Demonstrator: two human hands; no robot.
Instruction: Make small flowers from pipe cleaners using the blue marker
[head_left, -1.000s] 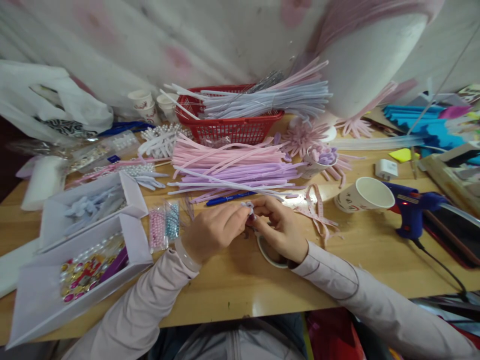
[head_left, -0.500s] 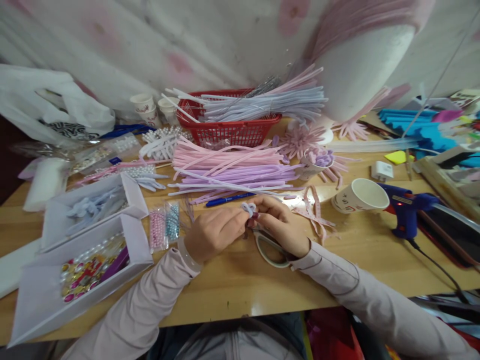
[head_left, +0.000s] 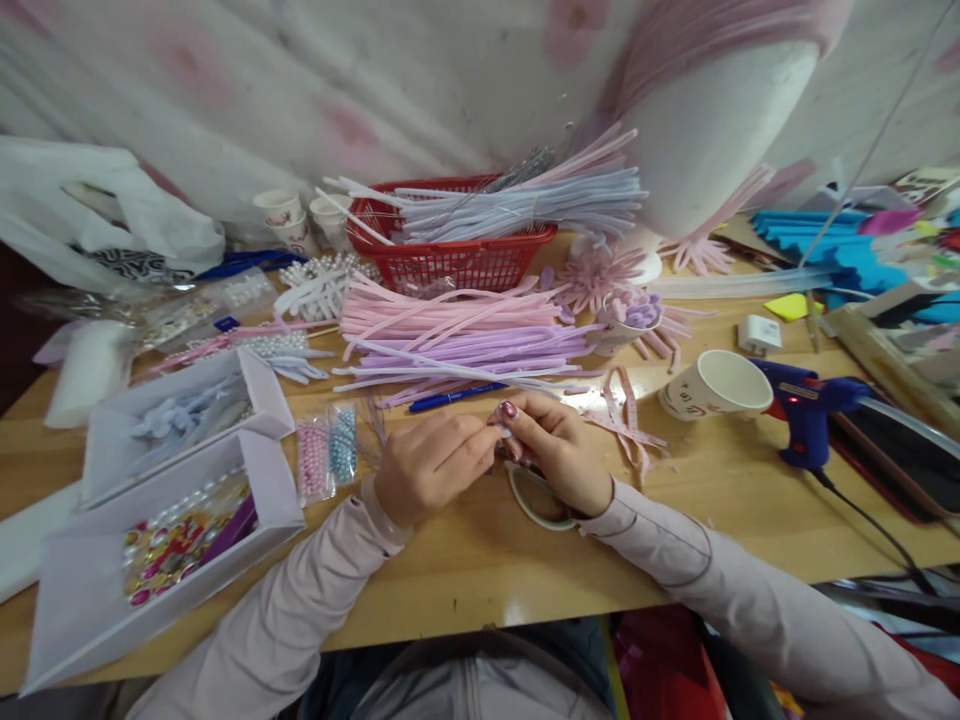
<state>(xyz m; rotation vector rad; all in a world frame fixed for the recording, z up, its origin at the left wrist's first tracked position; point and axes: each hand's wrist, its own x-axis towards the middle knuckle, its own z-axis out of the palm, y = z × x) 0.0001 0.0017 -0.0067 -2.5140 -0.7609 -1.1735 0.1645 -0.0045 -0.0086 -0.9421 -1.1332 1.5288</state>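
Note:
My left hand (head_left: 433,462) is closed, its fingertips pinching a small pale blue pipe cleaner piece (head_left: 505,432) above the wooden table. From the other side my right hand (head_left: 564,447) grips the same piece between thumb and fingers. The fingers cover most of it, so its shape is hard to make out. Below my right hand, partly hidden by it, lies a pale ring-shaped handle (head_left: 541,500), perhaps of scissors. A blue pen (head_left: 456,398) rests just beyond the hands, in front of bundles of purple pipe cleaners (head_left: 472,352) and pink pipe cleaners (head_left: 450,308).
At the left stand white boxes (head_left: 270,480) with beads and pale blue pieces, beside small bead packets (head_left: 328,450). A red basket (head_left: 457,262) holds more pipe cleaners at the back. To the right are a paper cup (head_left: 716,385) and a corded blue glue gun (head_left: 810,410).
The pale blue loops that showed above my fingertips are now mostly covered. My right thumb has moved up over the piece. The view has shifted slightly.

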